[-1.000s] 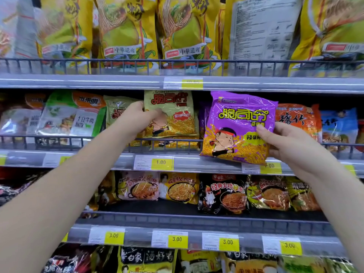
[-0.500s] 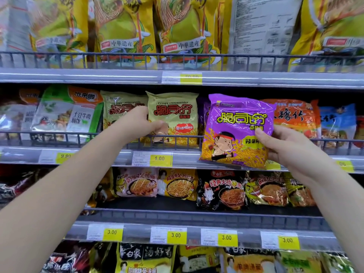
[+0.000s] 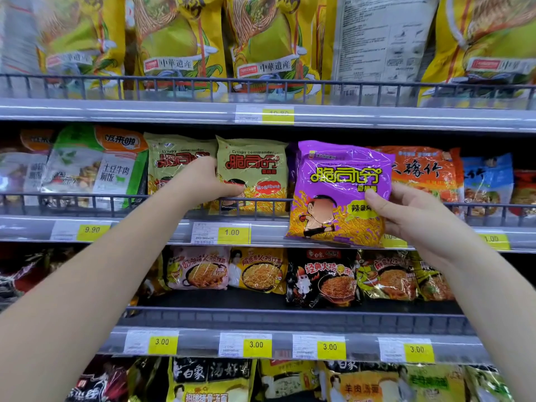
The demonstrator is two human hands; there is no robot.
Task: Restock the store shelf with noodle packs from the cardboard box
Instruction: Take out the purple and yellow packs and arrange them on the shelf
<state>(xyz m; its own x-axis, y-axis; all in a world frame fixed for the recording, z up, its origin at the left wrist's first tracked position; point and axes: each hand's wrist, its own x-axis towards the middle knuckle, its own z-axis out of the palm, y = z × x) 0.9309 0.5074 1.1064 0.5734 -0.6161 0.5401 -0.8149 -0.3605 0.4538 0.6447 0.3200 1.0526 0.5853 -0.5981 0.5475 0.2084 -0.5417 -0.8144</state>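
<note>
My right hand (image 3: 412,216) grips a purple noodle pack (image 3: 339,192) by its right edge and holds it upright in front of the middle shelf's wire rail (image 3: 87,198). My left hand (image 3: 203,181) reaches over that rail and grips the left side of a yellow-green noodle pack (image 3: 255,172) standing on the shelf. Another yellow-green pack (image 3: 171,161) stands just left of it, partly behind my left hand. The cardboard box is out of view.
Orange (image 3: 426,172) and blue packs (image 3: 487,181) stand right of the purple one. Big yellow bags (image 3: 179,39) fill the top shelf. Below sit black and yellow noodle packs (image 3: 319,277). Yellow price tags (image 3: 232,233) line the shelf edges.
My left hand has slid right along the yellow-green pack's lower left side. The purple pack has stayed in front of the rail, tilting slightly more upright.
</note>
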